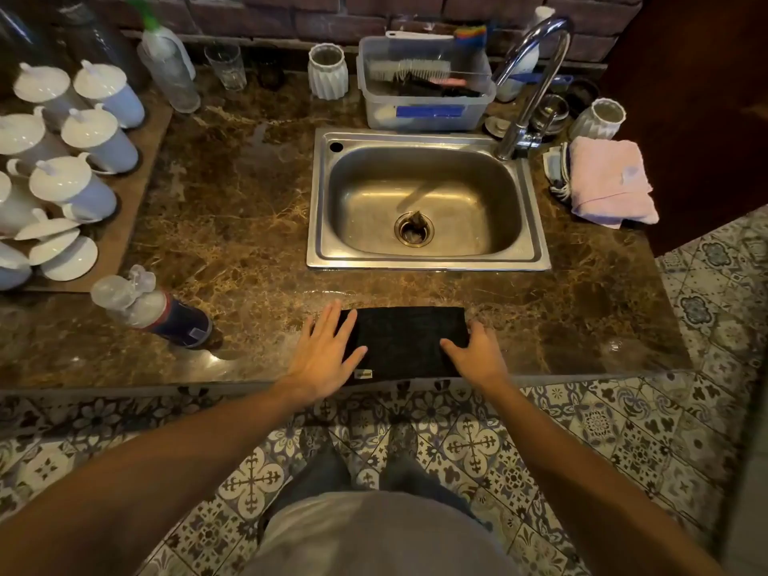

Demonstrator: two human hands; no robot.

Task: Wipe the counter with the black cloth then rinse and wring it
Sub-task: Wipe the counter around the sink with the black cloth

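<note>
A black cloth lies flat and folded on the brown marble counter, near its front edge and just in front of the steel sink. My left hand rests on the cloth's left end with straight, spread fingers. My right hand sits at the cloth's right end, thumb on the fabric and fingers bent down over its edge. The curved chrome tap stands at the sink's back right corner, and no water runs from it.
A spray bottle lies on its side left of the cloth. White lidded cups crowd a tray at the far left. Behind the sink stand a plastic tub of brushes, a glass and white vases. A pink towel lies right of the sink.
</note>
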